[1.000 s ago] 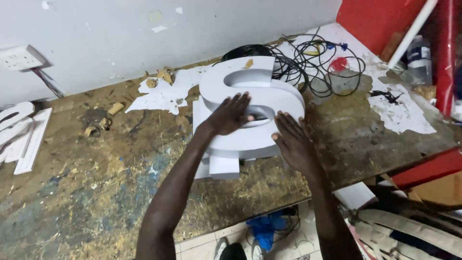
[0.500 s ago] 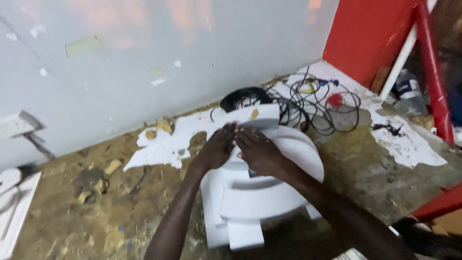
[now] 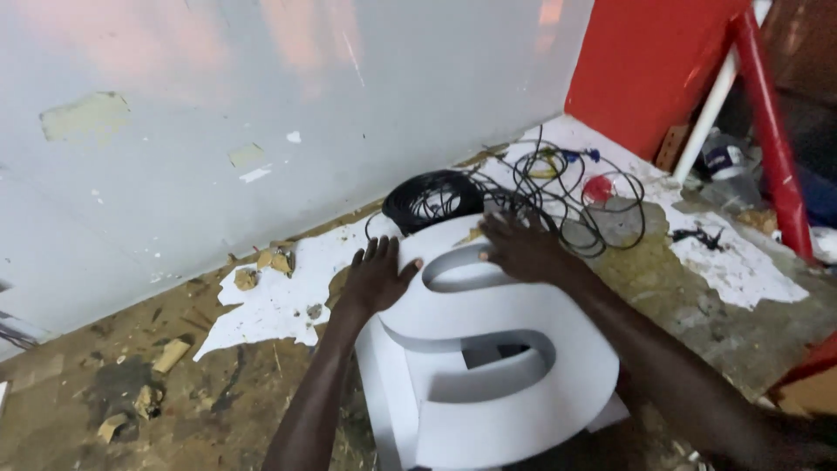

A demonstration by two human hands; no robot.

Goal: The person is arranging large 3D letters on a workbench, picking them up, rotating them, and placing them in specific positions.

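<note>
A big white S-shaped channel letter (image 3: 488,349) lies on a worn wooden workbench (image 3: 131,384), on top of flat white sheets (image 3: 384,384). My left hand (image 3: 377,275) is pressed with spread fingers against the letter's upper left curve. My right hand (image 3: 521,249) rests flat on the letter's top end, next to the cables. Both forearms reach in from the bottom of the view.
A coil of black cable (image 3: 432,199) and loose tangled wires (image 3: 575,187) lie behind the letter. Torn white paper (image 3: 288,292) and wood scraps (image 3: 170,353) are at the left. A white wall (image 3: 261,105) stands behind, a red panel (image 3: 649,61) and red post (image 3: 772,131) at the right.
The view has closed in on the letter and tilted up. My hands have moved apart along the letter's top, the left to the left curve, the right to the far end.
</note>
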